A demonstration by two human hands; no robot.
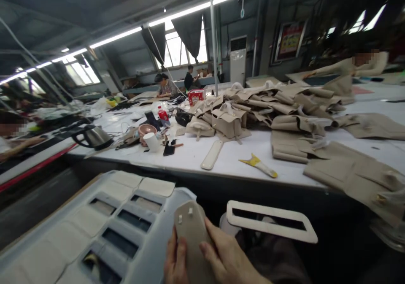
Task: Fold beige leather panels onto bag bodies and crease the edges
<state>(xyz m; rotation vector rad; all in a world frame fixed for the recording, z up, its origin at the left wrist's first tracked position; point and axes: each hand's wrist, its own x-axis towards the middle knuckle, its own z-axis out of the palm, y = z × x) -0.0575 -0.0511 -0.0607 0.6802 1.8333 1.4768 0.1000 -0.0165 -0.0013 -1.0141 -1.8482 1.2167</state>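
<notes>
Your left hand (pixel 176 261) and right hand (pixel 226 256) grip a beige tab (pixel 192 233) with two white studs; its rounded end points up-frame, long axis vertical.

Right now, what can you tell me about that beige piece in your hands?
The beige piece is flat and tongue-shaped with a rounded top, seemingly leather or stiff fabric. Two small pale tabs stick out near its upper end. It stands roughly upright, low in the view. The left hand grips its left edge; the right hand presses its thumb on its face. Its lower end is out of frame.
</notes>
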